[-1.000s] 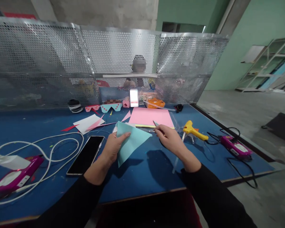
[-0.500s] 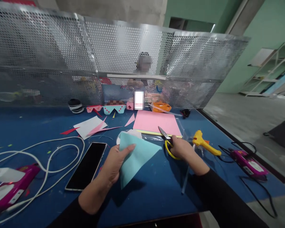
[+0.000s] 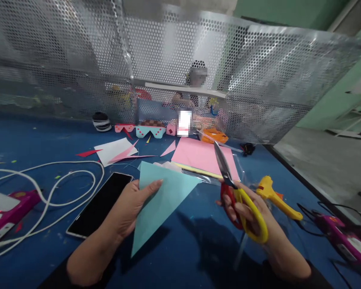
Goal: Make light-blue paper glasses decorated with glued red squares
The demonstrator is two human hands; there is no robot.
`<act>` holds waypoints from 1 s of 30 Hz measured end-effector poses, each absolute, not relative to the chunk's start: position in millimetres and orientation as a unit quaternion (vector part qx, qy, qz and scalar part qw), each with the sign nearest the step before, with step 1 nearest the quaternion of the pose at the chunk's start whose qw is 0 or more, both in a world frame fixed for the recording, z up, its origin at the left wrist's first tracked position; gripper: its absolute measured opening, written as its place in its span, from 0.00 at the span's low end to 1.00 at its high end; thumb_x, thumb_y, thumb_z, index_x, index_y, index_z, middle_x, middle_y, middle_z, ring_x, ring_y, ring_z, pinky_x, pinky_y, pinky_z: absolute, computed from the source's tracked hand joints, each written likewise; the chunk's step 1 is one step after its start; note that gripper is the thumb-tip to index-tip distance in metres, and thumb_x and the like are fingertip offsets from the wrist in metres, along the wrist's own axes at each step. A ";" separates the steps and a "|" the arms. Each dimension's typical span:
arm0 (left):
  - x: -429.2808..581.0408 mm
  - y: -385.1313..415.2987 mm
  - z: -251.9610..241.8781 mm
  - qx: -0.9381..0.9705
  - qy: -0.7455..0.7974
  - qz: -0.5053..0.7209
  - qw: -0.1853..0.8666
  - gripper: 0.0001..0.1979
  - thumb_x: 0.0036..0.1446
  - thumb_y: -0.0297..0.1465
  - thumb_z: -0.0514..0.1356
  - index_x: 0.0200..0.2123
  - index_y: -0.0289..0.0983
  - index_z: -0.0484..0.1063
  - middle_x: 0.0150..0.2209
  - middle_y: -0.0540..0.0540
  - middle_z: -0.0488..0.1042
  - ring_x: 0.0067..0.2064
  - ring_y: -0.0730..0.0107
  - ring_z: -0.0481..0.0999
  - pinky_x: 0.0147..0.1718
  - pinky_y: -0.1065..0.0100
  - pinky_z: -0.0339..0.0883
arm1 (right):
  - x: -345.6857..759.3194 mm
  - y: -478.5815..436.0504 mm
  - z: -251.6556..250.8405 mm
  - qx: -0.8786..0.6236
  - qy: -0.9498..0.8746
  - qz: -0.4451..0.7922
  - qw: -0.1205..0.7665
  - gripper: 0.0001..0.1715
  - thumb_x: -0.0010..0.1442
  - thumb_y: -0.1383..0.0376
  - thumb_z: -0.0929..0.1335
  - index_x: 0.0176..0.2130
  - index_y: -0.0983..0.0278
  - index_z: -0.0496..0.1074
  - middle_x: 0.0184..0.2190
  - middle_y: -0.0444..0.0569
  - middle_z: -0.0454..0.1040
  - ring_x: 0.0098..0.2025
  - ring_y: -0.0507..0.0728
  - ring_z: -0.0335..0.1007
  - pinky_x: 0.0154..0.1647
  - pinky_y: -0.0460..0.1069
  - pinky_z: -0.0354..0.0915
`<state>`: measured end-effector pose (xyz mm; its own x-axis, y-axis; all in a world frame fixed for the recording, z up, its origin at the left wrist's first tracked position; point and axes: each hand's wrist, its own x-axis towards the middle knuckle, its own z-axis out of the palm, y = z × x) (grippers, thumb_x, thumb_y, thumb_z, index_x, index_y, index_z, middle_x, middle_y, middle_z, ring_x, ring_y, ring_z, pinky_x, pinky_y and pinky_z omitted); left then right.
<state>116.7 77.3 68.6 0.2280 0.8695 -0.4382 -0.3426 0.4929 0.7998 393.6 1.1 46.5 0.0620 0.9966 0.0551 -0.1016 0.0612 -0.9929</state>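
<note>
Down at seven o'clock, the left hand (image 3: 132,206) has its grip clamped on the teal paper (image 3: 165,196), held above the blue desk (image 3: 174,261); over at four, the right hand (image 3: 257,206) wraps its grip around the scissors (image 3: 231,184), tip pointing to eleven. Past them lies a pink sheet (image 3: 198,155), and at twelve stands the perforated screen (image 3: 267,76).

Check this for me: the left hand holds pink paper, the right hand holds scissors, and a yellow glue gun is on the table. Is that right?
Not quite: the paper in the left hand is light blue, not pink, as the head view shows. The right hand does hold scissors, and the yellow glue gun is on the table.
</note>
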 end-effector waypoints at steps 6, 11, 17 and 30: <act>124.3 72.5 68.3 0.333 0.502 0.361 0.711 0.15 0.37 0.33 0.78 0.28 0.35 0.79 0.22 0.45 0.80 0.20 0.67 0.77 0.18 0.71 0.71 | 372.9 -7.0 40.4 -0.417 -0.389 0.584 0.578 0.40 0.41 0.51 0.82 0.51 0.55 0.72 0.34 0.45 0.76 0.26 0.52 0.72 0.25 0.47 0.70; 135.0 61.7 69.4 0.369 0.504 0.302 0.720 0.16 0.39 0.34 0.78 0.30 0.35 0.79 0.23 0.46 0.81 0.22 0.67 0.78 0.20 0.72 0.72 | 367.0 -8.5 40.1 -0.450 -0.367 0.570 0.582 0.33 0.47 0.57 0.80 0.50 0.57 0.70 0.30 0.39 0.74 0.20 0.47 0.68 0.18 0.43 0.65; 137.2 57.2 65.1 0.404 0.508 0.283 0.706 0.17 0.40 0.39 0.77 0.31 0.35 0.80 0.25 0.46 0.82 0.23 0.66 0.79 0.21 0.72 0.72 | 362.1 -5.2 41.7 -0.460 -0.394 0.570 0.555 0.26 0.50 0.63 0.79 0.47 0.59 0.71 0.26 0.36 0.72 0.19 0.45 0.69 0.22 0.41 0.65; 120.7 72.0 66.0 0.392 0.536 0.314 0.679 0.17 0.34 0.36 0.78 0.30 0.37 0.82 0.25 0.46 0.83 0.24 0.64 0.80 0.23 0.69 0.73 | 373.1 -16.4 52.7 -0.405 -0.471 0.562 0.546 0.39 0.56 0.36 0.67 0.55 0.58 0.71 0.29 0.43 0.71 0.24 0.50 0.64 0.33 0.51 0.69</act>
